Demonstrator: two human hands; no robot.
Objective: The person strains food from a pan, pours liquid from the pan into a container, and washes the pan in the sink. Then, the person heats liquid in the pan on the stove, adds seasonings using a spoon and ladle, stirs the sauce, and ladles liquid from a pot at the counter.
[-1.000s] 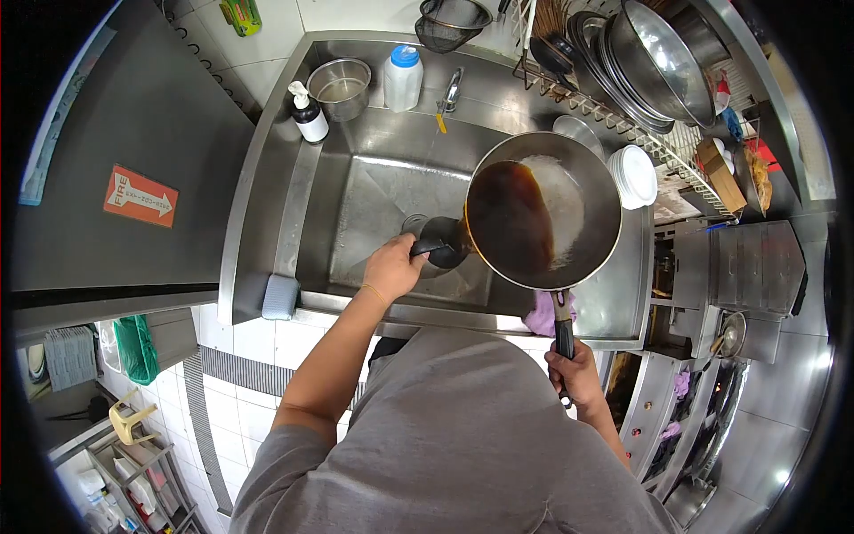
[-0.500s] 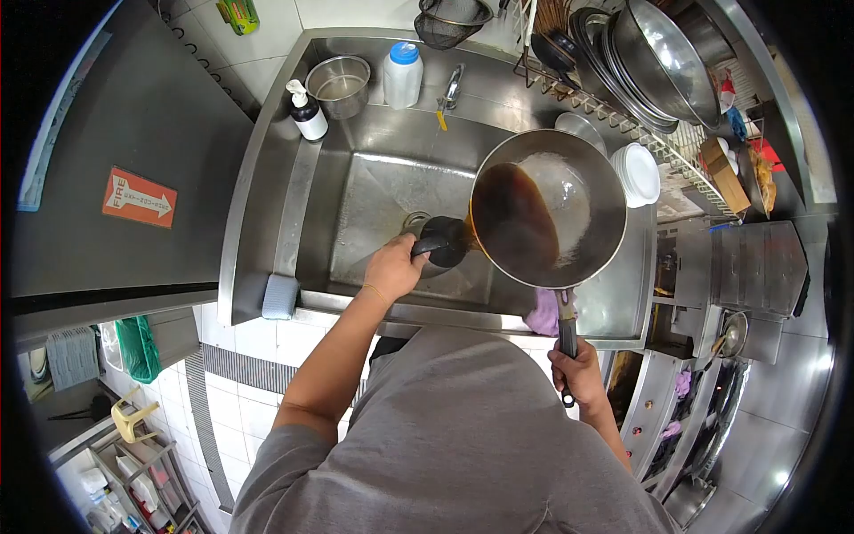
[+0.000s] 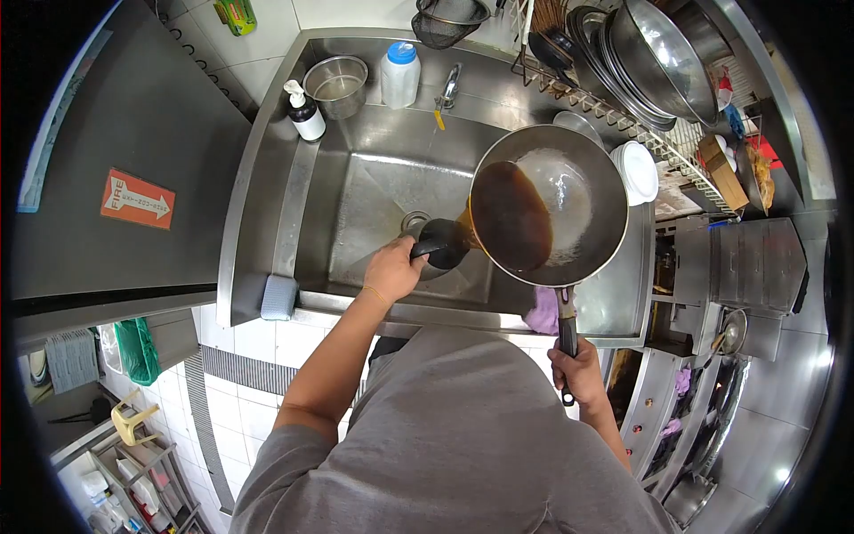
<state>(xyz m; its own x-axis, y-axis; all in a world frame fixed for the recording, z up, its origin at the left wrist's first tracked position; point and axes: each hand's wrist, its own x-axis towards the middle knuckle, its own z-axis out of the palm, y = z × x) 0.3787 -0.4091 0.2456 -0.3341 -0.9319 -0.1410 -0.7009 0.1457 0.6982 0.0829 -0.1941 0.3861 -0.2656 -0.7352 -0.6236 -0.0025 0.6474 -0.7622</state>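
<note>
My right hand [image 3: 578, 369] is closed around the black handle of a deep frying pan [image 3: 592, 214], held over the right part of the sink. The pan tilts left, and dark brown liquid [image 3: 511, 214] lies against its left wall, reaching the rim. A whitish film coats the pan's bare bottom. My left hand [image 3: 393, 267] is closed on the handle of a black jug-like vessel [image 3: 445, 243], held right beside the pan's left rim. Amber-brown liquid shows where the two meet; the vessel's inside is hidden from me.
The steel sink [image 3: 382, 191] has a tap [image 3: 451, 84] at its back. Along its ledge stand a pump bottle [image 3: 307, 114], a steel pot [image 3: 338, 84] and a blue-lidded jar [image 3: 400, 76]. White lids [image 3: 636, 173] and a rack of bowls [image 3: 667, 53] are at right.
The brown liquid in the pan covers a smaller area, and more of the bottom shows. The pan has shifted very slightly up; both hands keep their grips almost unmoved.
</note>
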